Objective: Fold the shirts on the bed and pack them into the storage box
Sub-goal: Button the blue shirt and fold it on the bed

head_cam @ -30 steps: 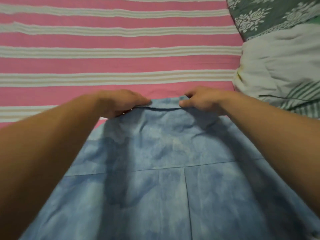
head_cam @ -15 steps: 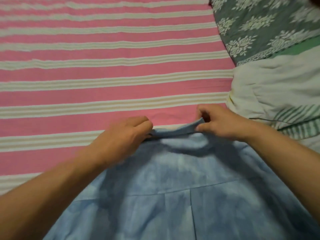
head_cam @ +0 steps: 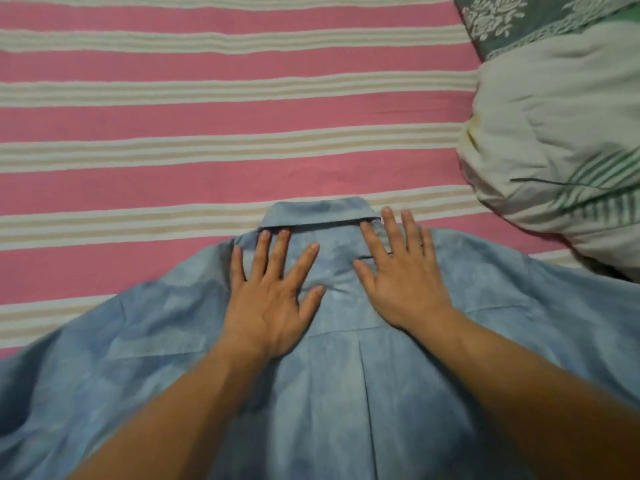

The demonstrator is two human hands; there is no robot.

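Nearest the camera, two bare forearms reach forward over a blue collared shirt point(head_cam: 346, 393) that lies back-up on the bed, its centre pleat running toward the viewer and its shoulders spreading out to either side.

The left hand point(head_cam: 270, 299) lies flat on the shirt just below the collar, palm down, fingers straight and fanned, the tips of the middle fingers touching the collar's lower edge. The right hand point(head_cam: 401, 275) lies flat in the same way to the right of the midline, fingers straight and spread, with its index fingertip at the right end of the collar. Neither hand grips any cloth; both press on it.

Half a second ago each hand was pinching the collar point(head_cam: 318, 213) between thumb and curled fingers and the collar stood lifted off the bed. Now the pinch is released, the collar lies folded down flat, and the hands have opened and come down onto the yoke below it. More of the shirt's shoulders shows than before.

Beyond the collar stretches the pink bedsheet point(head_cam: 207, 116) with its pale beige and white stripes. At the far right sits a crumpled white cloth with green stripes point(head_cam: 561, 140), and behind it a grey-green floral pillow point(head_cam: 526, 22).
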